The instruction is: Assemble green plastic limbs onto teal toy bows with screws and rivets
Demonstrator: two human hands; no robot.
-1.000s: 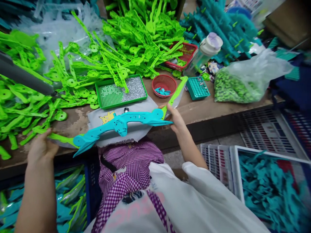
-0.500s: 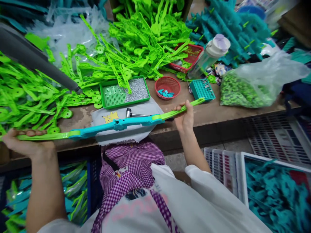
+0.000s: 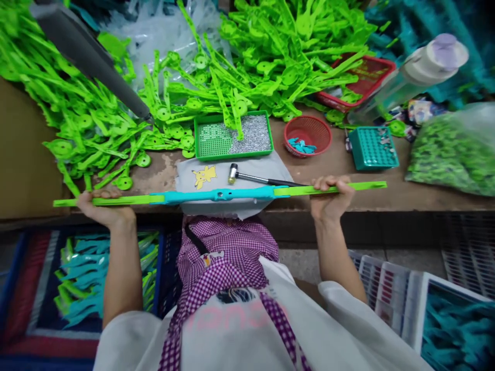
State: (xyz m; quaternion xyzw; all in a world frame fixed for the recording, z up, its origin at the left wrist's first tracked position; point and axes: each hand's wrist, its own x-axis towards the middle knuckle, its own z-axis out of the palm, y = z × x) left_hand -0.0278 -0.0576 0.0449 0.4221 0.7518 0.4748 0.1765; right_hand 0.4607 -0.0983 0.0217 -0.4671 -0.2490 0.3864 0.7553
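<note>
Stretched across the front of the workbench is a long green-and-blue plastic piece [image 3: 209, 196], nearly level, with a blue middle and a green arm on each side. My left hand [image 3: 106, 207] is closed around its left green arm. Closed on the other green arm is my right hand [image 3: 331, 200], with the tip sticking out past the fingers. Just behind the piece lies a small hammer [image 3: 253, 178] with a metal head and black handle, its far end hidden near my right hand. A grey cloth [image 3: 183, 172] with a yellow cartoon figure is underneath.
Behind are a green tray [image 3: 214, 156] of small metal pins, a red basket [image 3: 308, 135] with blue bits, a teal block [image 3: 373, 149] and a bottle [image 3: 421, 67]. Green parts [image 3: 270, 67] heap across the back. A blue crate [image 3: 158, 288] stands below left.
The plastic piece has gone from tilted and slightly bent to nearly level and straight. Both hands keep hold of its arms. The view has shifted left and the left end now shows.
</note>
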